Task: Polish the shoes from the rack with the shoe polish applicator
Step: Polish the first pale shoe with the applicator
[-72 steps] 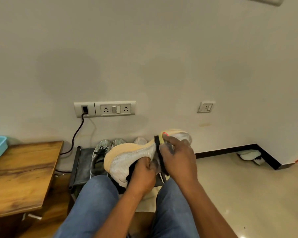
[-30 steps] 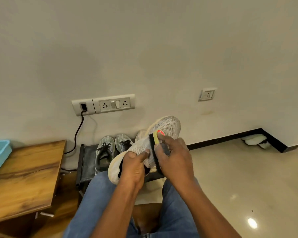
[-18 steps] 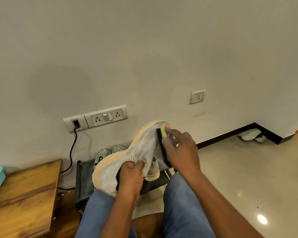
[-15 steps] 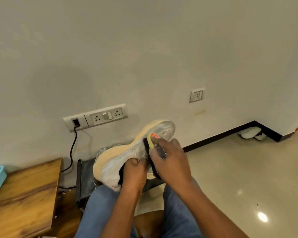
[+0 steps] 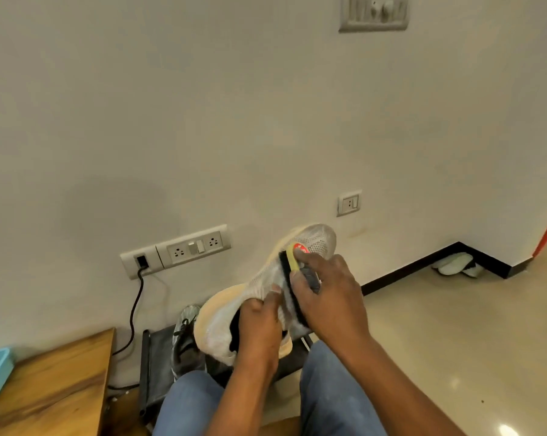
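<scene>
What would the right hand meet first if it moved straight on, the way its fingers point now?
Probably the shoe's mesh toe, just beyond the right hand holding the applicator; behind it the wall. Depth is unclear.

Left hand holds sneaker — right hand presses applicator.

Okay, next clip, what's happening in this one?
A seated person is polishing a white mesh sneaker with a peach sole. The left hand holds it at the collar, toe tilted up towards the wall. The right hand presses a yellow-handled black polish applicator against its side. A grey sneaker sits on the dark rack below.
</scene>
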